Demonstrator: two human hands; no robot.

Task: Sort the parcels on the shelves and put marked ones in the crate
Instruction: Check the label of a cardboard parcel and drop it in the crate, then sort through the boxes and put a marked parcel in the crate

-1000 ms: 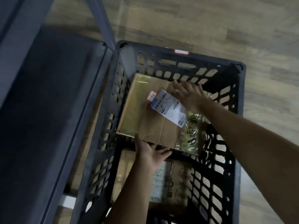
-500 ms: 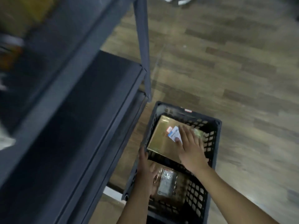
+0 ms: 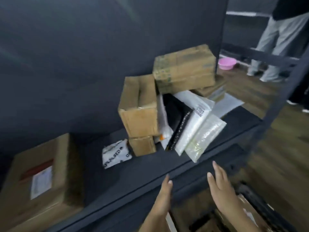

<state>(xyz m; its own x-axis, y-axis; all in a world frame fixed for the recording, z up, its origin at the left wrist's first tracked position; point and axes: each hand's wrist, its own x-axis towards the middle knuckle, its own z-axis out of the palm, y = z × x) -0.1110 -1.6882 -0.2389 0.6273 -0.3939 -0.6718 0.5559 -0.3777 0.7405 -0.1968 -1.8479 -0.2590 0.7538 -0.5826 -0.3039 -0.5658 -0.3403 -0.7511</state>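
Parcels crowd a dark shelf. An upright cardboard box stands on a small box, with a printed carton behind it. White and bubble mailers lean against the boxes, and a black packet is among them. A small white printed bag lies to the left. At far left sits a large labelled box. My left hand and right hand hover empty before the shelf edge, fingers straight. The dark crate with a boxed parcel shows at bottom right.
A shelf upright rises at right. Beyond it a person's legs stand on the wooden floor near a pink basin. A dark panel backs the shelf.
My view has swung up from the crate to the shelf. Both hands left the parcel lying in the crate and rose empty toward the shelf edge.
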